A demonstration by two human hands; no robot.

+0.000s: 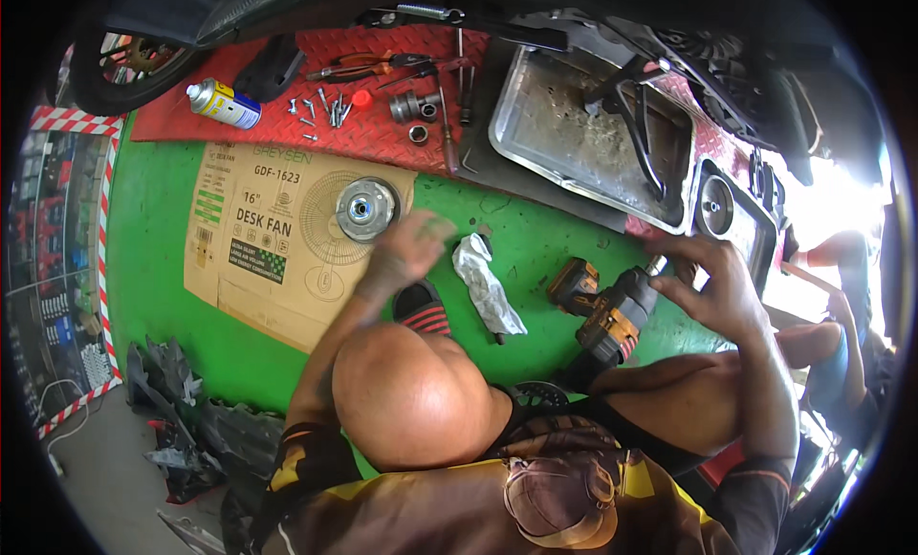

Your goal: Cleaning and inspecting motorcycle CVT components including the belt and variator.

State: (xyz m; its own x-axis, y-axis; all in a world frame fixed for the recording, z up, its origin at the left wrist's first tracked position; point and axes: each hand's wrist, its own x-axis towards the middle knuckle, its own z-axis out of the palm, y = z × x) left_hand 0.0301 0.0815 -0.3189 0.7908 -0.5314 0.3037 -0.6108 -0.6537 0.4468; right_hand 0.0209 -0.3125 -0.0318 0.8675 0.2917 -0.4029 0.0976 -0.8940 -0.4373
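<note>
My left hand (413, 244) is beside a round metal part with a blue-ringed centre (368, 228) on a flattened cardboard box (249, 220); its fingers are smeared by motion. My right hand (706, 278) grips a silver socket (656, 266) at the nose of a black and orange cordless drill (617, 316), which lies at an angle on my right. A crumpled white cloth or paper wrap (486, 282) lies on the green surface between my hands, with a dark end showing below it.
Pliers (359, 69), bolts, sockets (418, 134) and a spray can (222, 103) lie on a red mat (172, 125). A steel tray (545, 96) holds a black bracket. A wheel (124, 63) is top left, crumpled dark pieces (172, 412) lower left. Another person's arm (841, 316) shows at right.
</note>
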